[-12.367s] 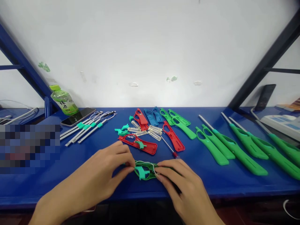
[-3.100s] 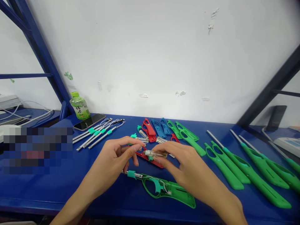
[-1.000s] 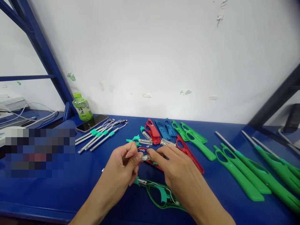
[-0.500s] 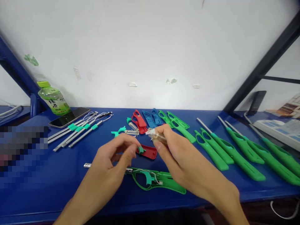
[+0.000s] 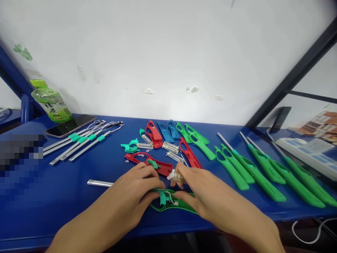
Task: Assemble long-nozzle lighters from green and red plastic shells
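In front of me an open green lighter housing lies on the blue table, with a teal trigger and a thin white wire inside. Its metal barrel points left, partly covered by my left hand. My left hand is closed at the housing's trigger end, thumb and fingers on its upper edge. Between the fingers of my right hand is a clear fuel tank with a white valve end, held just above the housing. A red housing half with a green trigger piece lies behind both hands.
Several clear tanks, red, blue and green shells lie farther back. Finished-looking green lighters line the right. Metal barrels with wires, a phone and a bottle are on the left.
Both hands have come down to the green housing. My left hand now grips it, and my right hand has brought the fuel tank lower and nearer. The view has shifted slightly.
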{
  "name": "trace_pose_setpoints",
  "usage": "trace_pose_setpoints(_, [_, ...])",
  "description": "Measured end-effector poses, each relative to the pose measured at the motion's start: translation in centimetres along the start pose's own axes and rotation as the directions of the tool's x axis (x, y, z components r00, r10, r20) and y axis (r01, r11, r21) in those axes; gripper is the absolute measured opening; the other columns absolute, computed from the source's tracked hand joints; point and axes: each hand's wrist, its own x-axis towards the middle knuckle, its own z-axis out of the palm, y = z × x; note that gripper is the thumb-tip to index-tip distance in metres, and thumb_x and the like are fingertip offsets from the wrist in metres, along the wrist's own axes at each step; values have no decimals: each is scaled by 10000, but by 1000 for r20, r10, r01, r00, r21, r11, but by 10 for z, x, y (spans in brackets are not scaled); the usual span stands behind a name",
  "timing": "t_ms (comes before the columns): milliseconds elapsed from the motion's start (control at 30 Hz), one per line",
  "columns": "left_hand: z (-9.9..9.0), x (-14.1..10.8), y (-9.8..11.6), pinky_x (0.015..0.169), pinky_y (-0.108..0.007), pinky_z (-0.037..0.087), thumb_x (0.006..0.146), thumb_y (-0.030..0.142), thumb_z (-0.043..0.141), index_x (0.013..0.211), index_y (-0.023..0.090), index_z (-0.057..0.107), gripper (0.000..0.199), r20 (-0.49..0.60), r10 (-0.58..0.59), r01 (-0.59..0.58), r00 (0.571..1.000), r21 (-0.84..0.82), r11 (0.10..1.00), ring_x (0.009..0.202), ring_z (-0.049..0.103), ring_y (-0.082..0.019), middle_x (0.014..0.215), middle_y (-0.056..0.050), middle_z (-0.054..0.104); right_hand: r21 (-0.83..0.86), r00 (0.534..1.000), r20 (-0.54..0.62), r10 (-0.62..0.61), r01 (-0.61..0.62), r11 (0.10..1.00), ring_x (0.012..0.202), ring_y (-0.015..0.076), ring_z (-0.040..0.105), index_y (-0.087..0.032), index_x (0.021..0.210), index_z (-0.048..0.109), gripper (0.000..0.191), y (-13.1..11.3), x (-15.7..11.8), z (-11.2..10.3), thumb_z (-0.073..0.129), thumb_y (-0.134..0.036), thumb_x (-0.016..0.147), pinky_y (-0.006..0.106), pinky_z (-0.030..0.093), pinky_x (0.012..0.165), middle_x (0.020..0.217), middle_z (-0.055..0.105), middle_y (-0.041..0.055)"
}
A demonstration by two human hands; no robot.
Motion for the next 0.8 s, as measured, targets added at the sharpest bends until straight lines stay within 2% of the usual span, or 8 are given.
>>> trace_pose_setpoints(67, [2,0,0,870,-319,521,1042,122,549,1047,257,795,281,35,-15,14,999,27,1000,993,691,-221,1082,-44,745,14,999,40,7,-8,1000,872,196,682,-254,1084,534,265,-2,1,1,752,-113,1033,311,458,710,1016,717,-17])
trace_pose_setpoints(133, [5,-2,-1,848,-317,508,1024,98,537,1032,257,791,300,31,-22,21,999,52,998,974,693,-218,1068,-42,731,1,1000,30,-2,2,1000,828,185,668,-252,1070,534,251,-3,3,2,739,-110,1038,298,417,669,981,716,-22])
trace_pose_setpoints(300, [13,-3,-8,802,-303,473,1018,76,536,964,237,741,267,-5,-27,27,1000,68,997,945,686,-201,1028,-26,711,-136,993,-61,-98,89,987,693,176,613,-256,1012,542,223,-3,5,8,683,-84,1030,301,297,582,858,701,-30])
trace_pose_setpoints(467, [14,-4,-12,784,-299,470,1039,102,534,931,235,735,264,-15,-44,44,999,39,998,922,683,-199,1018,-32,714,-305,968,-139,-210,160,939,572,165,529,-266,950,509,307,-8,7,12,615,23,951,311,230,545,720,635,-54])
trace_pose_setpoints(667, [15,-4,-12,786,-303,477,1001,75,482,935,230,713,286,-27,-30,31,999,35,999,912,683,-200,1019,-37,704,-434,951,-86,-296,231,871,508,183,428,-269,965,500,352,-14,7,10,648,40,880,343,183,528,645,559,-74])
trace_pose_setpoints(800, [12,-2,-9,763,-288,462,933,37,497,917,226,673,259,-24,-35,35,999,35,999,887,679,-191,976,-16,688,-430,958,-53,-281,232,873,529,198,479,-281,1015,491,363,-11,5,11,635,30,893,348,190,533,668,599,-72])
